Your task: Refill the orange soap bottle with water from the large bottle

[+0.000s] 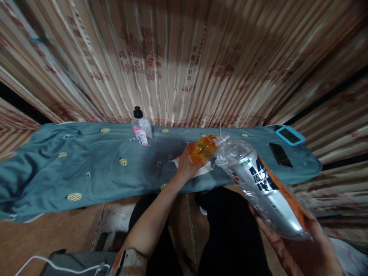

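My left hand (186, 164) is wrapped round a small orange translucent bottle (202, 148), tilted so that its mouth points right. Around the base of a large clear bottle with a silver and orange label (266, 184), the fingers of my right hand (304, 245) are closed. The large bottle leans down to the left, its neck at the mouth of the orange one; whether the two touch, or liquid flows between them, I cannot make out. A white tissue (201, 170) lies on the cloth under my left hand.
A green-blue patterned cloth (106, 165) covers the narrow table. Standing at its back is a clear bottle with a black cap (142, 130). At the right lie a dark phone (280, 155) and a blue-framed device (290, 135). Striped curtains (172, 57) hang behind.
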`<move>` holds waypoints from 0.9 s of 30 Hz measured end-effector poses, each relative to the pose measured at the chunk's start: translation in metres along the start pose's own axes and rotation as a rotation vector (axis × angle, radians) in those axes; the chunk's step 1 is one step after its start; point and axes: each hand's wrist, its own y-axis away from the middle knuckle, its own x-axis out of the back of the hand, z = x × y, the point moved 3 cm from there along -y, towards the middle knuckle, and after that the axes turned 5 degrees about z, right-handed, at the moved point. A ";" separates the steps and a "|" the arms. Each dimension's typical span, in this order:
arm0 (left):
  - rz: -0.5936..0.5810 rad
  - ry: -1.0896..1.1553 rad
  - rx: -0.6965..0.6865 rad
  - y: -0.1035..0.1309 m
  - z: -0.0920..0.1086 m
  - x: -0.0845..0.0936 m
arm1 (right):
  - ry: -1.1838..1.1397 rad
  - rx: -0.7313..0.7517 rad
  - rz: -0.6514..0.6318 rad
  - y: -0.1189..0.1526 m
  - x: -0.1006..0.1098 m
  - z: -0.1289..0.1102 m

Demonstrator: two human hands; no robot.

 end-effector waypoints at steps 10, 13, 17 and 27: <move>0.011 0.048 0.025 0.000 -0.003 -0.001 | 0.026 0.020 0.014 0.000 0.000 -0.001; 0.010 0.052 0.028 0.000 -0.003 -0.001 | 0.031 0.019 -0.002 0.002 -0.001 -0.001; 0.018 0.051 0.022 0.000 -0.003 -0.002 | 0.040 0.035 0.009 0.005 -0.001 -0.001; 0.025 0.067 0.015 0.000 -0.006 -0.002 | 0.045 0.063 0.002 0.009 -0.005 -0.003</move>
